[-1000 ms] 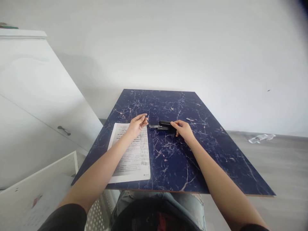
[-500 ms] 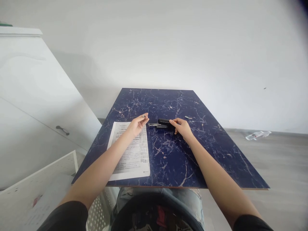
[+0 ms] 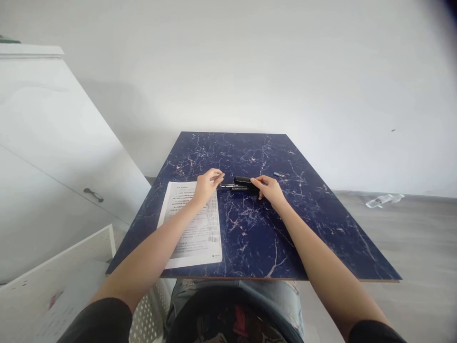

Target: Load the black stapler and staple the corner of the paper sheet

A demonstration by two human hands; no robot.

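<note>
A black stapler (image 3: 244, 181) lies on the dark blue marbled table (image 3: 250, 224), its top part lifted from a slim metal tray (image 3: 226, 185) that points left. My right hand (image 3: 268, 188) is closed round the stapler's right end. My left hand (image 3: 210, 185) is closed in a pinch just left of the tray's tip. Between its fingertips shows a small grey piece (image 3: 222, 175), which looks like a strip of staples. Under the left wrist lie printed sheets (image 3: 193, 247), partly covered by the forearm.
A small greenish item (image 3: 279, 174) rests on the table beyond my right hand. White cabinet (image 3: 71, 143) and a white perforated rack (image 3: 143, 319) stand at the left. Clear crumpled plastic (image 3: 383, 200) lies on the floor at the right, and a white wall rises behind the table.
My left hand has moved slightly right and turned, bringing its pinched fingertips closer to the stapler's tray. The right hand and stapler have hardly moved.
</note>
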